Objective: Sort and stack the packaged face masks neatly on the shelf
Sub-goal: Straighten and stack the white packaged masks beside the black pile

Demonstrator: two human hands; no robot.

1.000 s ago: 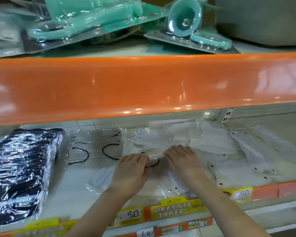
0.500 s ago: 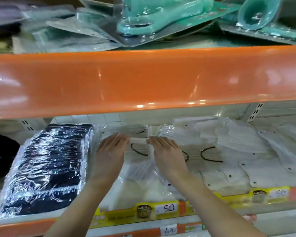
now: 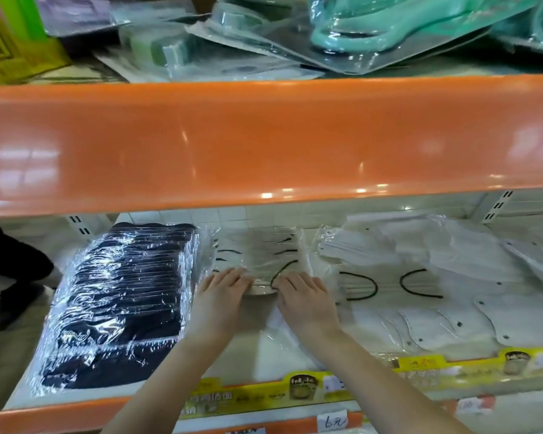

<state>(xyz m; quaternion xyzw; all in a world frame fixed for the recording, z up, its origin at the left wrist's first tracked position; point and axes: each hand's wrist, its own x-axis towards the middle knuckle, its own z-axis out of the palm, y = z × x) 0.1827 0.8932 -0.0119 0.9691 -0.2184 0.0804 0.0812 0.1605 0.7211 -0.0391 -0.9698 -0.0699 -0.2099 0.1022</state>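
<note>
Both hands reach onto the lower shelf (image 3: 263,355), palms down, side by side. The left hand (image 3: 221,296) and the right hand (image 3: 306,297) each lie on the near edge of a pile of clear-wrapped masks with black ear loops (image 3: 257,255). The fingers (image 3: 235,275) of both hands are stretched out nearly flat and press on the front of that pile; they do not curl round it, and the pile's near end sits in the gap between the two hands. One black loop shows just ahead of the right hand.

Just left of this pile, touching it, stands a tidy stack of black masks (image 3: 119,302) in shiny wrap, running from the back of the shelf to its front edge. To the right lies another packet with black loops (image 3: 389,286), near the right hand but apart from it. Beyond that spreads a loose, overlapping heap of white masks (image 3: 451,277), not lined up.

Along the shelf front runs a yellow price strip (image 3: 295,393). Above, a broad orange shelf edge (image 3: 263,139) spans the view, with green plastic goods in blister packs (image 3: 357,23) on top.
</note>
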